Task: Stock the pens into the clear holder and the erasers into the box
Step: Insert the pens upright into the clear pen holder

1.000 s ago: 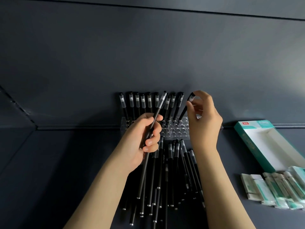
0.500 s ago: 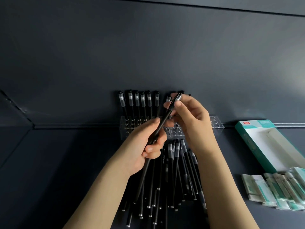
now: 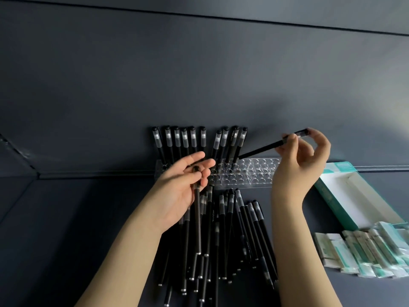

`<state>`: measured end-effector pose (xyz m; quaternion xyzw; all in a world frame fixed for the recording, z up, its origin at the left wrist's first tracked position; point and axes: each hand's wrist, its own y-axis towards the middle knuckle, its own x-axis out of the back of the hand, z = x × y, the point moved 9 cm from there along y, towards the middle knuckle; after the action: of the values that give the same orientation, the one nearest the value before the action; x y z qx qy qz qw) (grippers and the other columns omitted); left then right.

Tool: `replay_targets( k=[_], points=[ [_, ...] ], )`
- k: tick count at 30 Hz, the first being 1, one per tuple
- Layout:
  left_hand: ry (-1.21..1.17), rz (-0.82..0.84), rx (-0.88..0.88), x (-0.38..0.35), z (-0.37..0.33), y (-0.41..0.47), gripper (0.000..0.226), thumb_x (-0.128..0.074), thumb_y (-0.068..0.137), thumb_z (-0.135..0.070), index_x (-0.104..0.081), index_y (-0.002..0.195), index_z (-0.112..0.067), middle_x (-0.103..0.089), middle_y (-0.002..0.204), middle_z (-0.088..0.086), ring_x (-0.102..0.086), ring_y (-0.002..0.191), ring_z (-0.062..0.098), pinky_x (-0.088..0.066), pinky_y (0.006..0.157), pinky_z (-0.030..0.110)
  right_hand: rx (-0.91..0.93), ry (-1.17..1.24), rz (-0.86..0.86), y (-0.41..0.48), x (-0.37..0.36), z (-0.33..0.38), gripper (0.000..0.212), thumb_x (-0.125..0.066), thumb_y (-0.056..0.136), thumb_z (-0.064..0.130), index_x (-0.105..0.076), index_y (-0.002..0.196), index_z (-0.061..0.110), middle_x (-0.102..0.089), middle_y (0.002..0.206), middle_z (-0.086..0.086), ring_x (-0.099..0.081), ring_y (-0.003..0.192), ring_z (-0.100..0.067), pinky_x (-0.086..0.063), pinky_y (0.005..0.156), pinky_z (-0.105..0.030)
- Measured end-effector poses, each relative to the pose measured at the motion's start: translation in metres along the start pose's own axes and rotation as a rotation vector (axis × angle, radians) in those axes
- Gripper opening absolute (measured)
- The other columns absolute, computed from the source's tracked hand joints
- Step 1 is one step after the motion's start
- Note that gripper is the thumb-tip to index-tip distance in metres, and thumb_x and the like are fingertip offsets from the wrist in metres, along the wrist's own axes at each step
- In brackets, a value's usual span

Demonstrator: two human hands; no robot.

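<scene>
Item: loose pens (image 3: 223, 235). Black, capped, heaped lengthwise on the dark table (image 3: 88, 218) in the lower centre of the frame, between the person's two forearms, caps mostly pointing away.

Item: erasers (image 3: 365, 247). Lower right, a close row in white and teal sleeves, flat on the table and outside the box.

Item: left hand (image 3: 177, 191). Centre-left, above the far end of the heap, palm turned up. The fingers are loosely half-open. It holds one left-hand pen (image 3: 197, 218), which runs down across the palm with its cap up among the fingertips.

Item: box (image 3: 336, 196). Right edge, just beyond the erasers. Teal sides, white inside, open face up, set at a slant.

Item: clear holder (image 3: 261, 173). Centre, a long transparent block of round holes at the back of the table, just beyond the heap. The left hand covers part of its left half.

Item: standing pens (image 3: 193, 140). Ten caps show, upright in the holder's left part: six together, a gap, then four.

Item: right hand (image 3: 303, 156). Right of centre, raised over the holder. Thumb and fingertips pinch the right-hand pen (image 3: 263, 149) near its cap; the remaining fingers curl loosely. The pen slants down to the left, its tip beside the rightmost standing pen, above the holes.

Item: wall (image 3: 199, 74). Dark, plain, filling the upper frame.
</scene>
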<state>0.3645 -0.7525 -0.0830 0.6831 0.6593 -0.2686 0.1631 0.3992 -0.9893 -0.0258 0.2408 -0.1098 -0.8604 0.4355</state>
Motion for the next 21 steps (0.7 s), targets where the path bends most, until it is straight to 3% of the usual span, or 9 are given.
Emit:
replay_targets(
  k=[2,5,10,12,14,16,18,21],
  points=[
    [-0.06,-0.015,-0.027,-0.001,-0.004,-0.001,0.041,-0.044,0.093,0.012,-0.055,0.127,-0.007,-0.07,0.115,0.016,-0.067,0.094,0.015,-0.055,0.085,0.023,0.082,-0.074,0.034,0.0,-0.003,0.008,0.02,-0.055,0.097,0.013,-0.049,0.114,0.021,-0.07,0.095,-0.016,-0.067,0.087,-0.019,-0.056,0.083,-0.036],
    [-0.184,-0.079,-0.07,-0.001,-0.008,-0.002,0.04,-0.053,0.084,0.009,-0.055,0.123,0.001,-0.07,0.109,0.018,-0.07,0.098,0.02,-0.056,0.083,0.023,0.147,-0.191,0.08,-0.002,-0.01,0.015,0.022,-0.057,0.097,0.019,-0.049,0.112,0.033,-0.07,0.095,-0.006,-0.067,0.087,-0.016,-0.054,0.081,-0.032],
    [-0.141,-0.127,-0.118,-0.001,-0.012,-0.009,0.029,-0.049,0.091,0.01,-0.058,0.117,0.001,-0.072,0.105,0.016,-0.07,0.098,0.022,-0.056,0.09,0.03,0.187,-0.335,0.172,-0.008,-0.022,0.018,0.022,-0.06,0.096,0.014,-0.057,0.117,0.02,-0.064,0.09,0.007,-0.06,0.08,0.004,-0.043,0.072,-0.008],
    [-0.102,-0.119,-0.138,-0.003,-0.015,-0.013,0.03,-0.05,0.093,0.007,-0.057,0.12,-0.001,-0.072,0.109,0.015,-0.068,0.106,0.022,-0.053,0.097,0.033,0.178,-0.394,0.237,-0.005,-0.029,0.015,0.023,-0.061,0.095,0.012,-0.058,0.116,0.019,-0.064,0.089,0.008,-0.06,0.077,0.003,-0.046,0.071,-0.011],
    [-0.003,-0.107,-0.169,-0.006,-0.021,-0.018,0.029,-0.053,0.092,-0.001,-0.058,0.119,-0.007,-0.072,0.113,0.011,-0.066,0.11,0.016,-0.047,0.1,0.032,0.197,-0.481,0.335,-0.002,-0.04,0.011,0.022,-0.063,0.093,0.011,-0.059,0.114,0.017,-0.064,0.09,0.005,-0.062,0.077,-0.004,-0.053,0.074,-0.025],
    [0.137,-0.09,-0.204,-0.012,-0.029,-0.024,0.025,-0.056,0.092,-0.008,-0.059,0.116,-0.015,-0.072,0.114,0.004,-0.066,0.098,0.002,-0.041,0.087,0.026,0.228,-0.568,0.423,-0.002,-0.05,0.009,0.022,-0.065,0.092,0.012,-0.06,0.112,0.015,-0.066,0.093,0.001,-0.063,0.078,-0.014,-0.055,0.076,-0.036],
    [0.187,-0.069,-0.229,-0.02,-0.036,-0.03,0.024,-0.056,0.093,-0.009,-0.059,0.115,-0.017,-0.073,0.113,0.001,-0.063,0.087,-0.002,-0.038,0.078,0.025,0.277,-0.633,0.458,-0.003,-0.054,0.009,0.021,-0.065,0.092,0.014,-0.061,0.113,0.015,-0.068,0.093,-0.001,-0.063,0.074,-0.018,-0.054,0.074,-0.037],
    [0.243,-0.042,-0.259,-0.03,-0.048,-0.035,0.028,-0.065,0.085,-0.019,-0.065,0.113,-0.021,-0.071,0.109,0.0,-0.059,0.088,0.003,-0.041,0.077,0.022,0.325,-0.702,0.478,-0.002,-0.056,0.014,0.023,-0.064,0.093,0.016,-0.064,0.116,0.015,-0.069,0.092,-0.004,-0.061,0.069,-0.018,-0.05,0.07,-0.032]
  ],
)
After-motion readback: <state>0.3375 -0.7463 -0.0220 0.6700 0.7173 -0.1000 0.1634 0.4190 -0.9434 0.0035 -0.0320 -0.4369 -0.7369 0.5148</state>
